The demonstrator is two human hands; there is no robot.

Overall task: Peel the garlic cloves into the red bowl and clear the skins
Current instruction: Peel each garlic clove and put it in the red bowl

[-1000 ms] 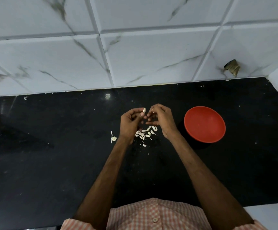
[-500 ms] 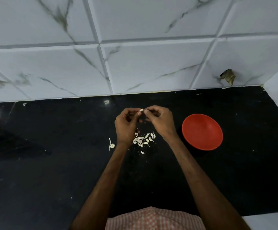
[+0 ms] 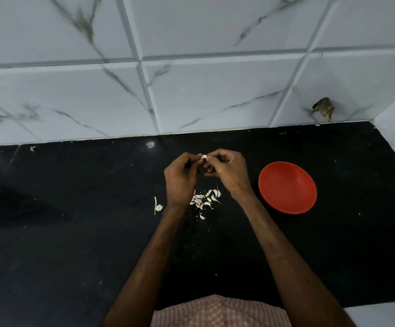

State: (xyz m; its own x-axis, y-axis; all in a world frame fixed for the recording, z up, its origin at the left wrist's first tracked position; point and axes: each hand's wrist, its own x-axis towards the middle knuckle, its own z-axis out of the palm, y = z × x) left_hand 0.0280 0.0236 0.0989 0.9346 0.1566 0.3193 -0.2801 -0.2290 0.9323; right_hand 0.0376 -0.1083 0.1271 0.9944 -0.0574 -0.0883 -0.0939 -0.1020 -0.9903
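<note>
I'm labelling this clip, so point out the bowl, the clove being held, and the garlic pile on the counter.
bowl (image 3: 287, 187), head view, bare inner wall.
clove (image 3: 204, 156), head view, the white end that shows.
garlic pile (image 3: 199, 197), head view, a white piece near its middle.

Hands: left hand (image 3: 180, 178) and right hand (image 3: 227, 172) pinched one garlic clove (image 3: 204, 156).
Bowl: red bowl (image 3: 287, 187) stood right of them.
Counter: skins (image 3: 206, 199) lay below.

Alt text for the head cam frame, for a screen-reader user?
Seen from above, a person's left hand and right hand pinch a small garlic clove over a black counter. Pale garlic pieces lie scattered beneath the hands, a red bowl sits to their right, and white marbled tiles rise behind.
</note>
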